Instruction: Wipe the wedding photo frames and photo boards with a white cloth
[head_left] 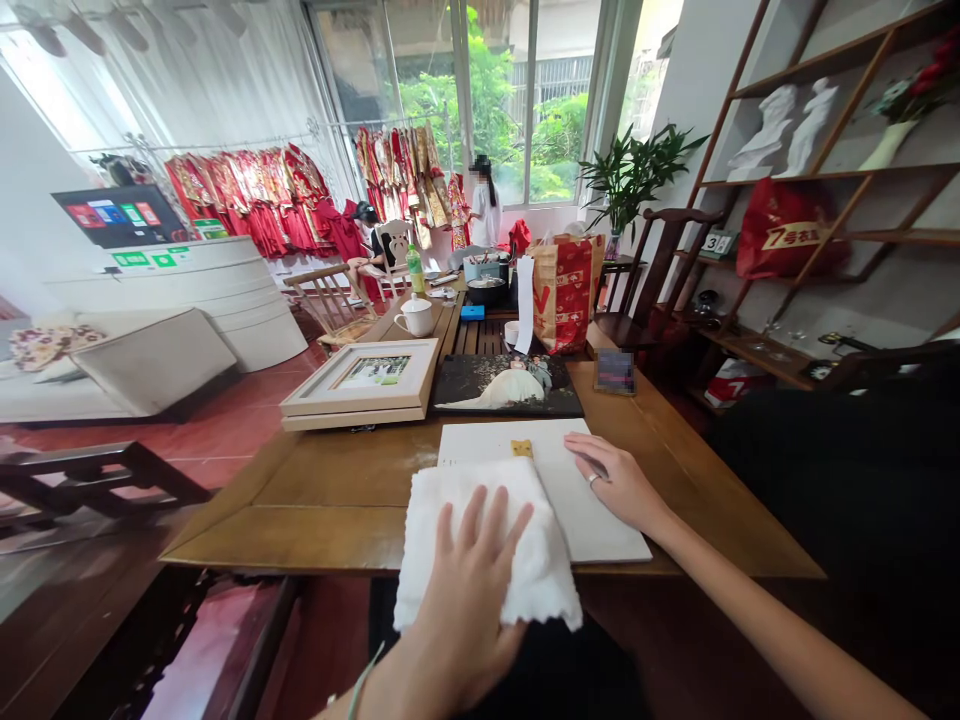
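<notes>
My left hand (476,575) lies flat on a white cloth (442,510), its fingers spread. The cloth has wavy edges; it covers the near left part of a white rectangular board (600,510) and hangs past the table edge. My right hand (619,480), with a ring on one finger, rests on the right side of the board, fingers stretched out over its surface. Near the board's far edge is a small tan tab (521,449), partly hidden by the cloth. Just beyond lies a dark picture panel (506,385) showing a white dress.
Light-framed pictures (360,383) lie at the left of the wooden table (300,500). Farther back stand a white lidded cup (418,315), a red and tan paper bag (568,290) and a green bottle (415,270). A small dark stand (615,372) sits at right. Two people are near the window.
</notes>
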